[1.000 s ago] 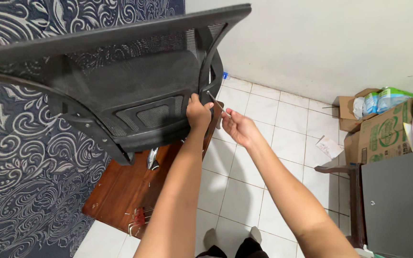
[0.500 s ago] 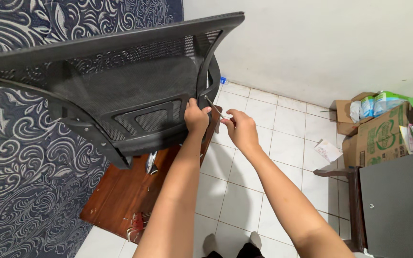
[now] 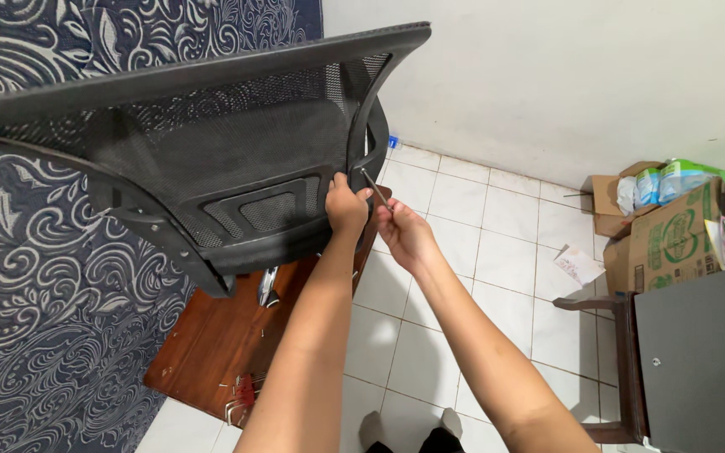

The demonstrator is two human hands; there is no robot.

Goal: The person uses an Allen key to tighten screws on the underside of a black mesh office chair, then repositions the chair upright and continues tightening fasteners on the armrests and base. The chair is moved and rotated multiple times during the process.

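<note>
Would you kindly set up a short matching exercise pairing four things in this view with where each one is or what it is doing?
Things:
1. left hand
2. right hand
3. cardboard box
4. wooden board

Places or states:
A. flat on the floor beneath the mesh chair back
B. pinching a thin metal key
C. at the right, beside a dark cabinet
D. gripping the lower edge of the chair back

Pairs: 1-D, 2-B, 3-C, 4-A

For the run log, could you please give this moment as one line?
left hand: steadies mesh chair back | right hand: holds hex key at frame | wooden board below
</note>
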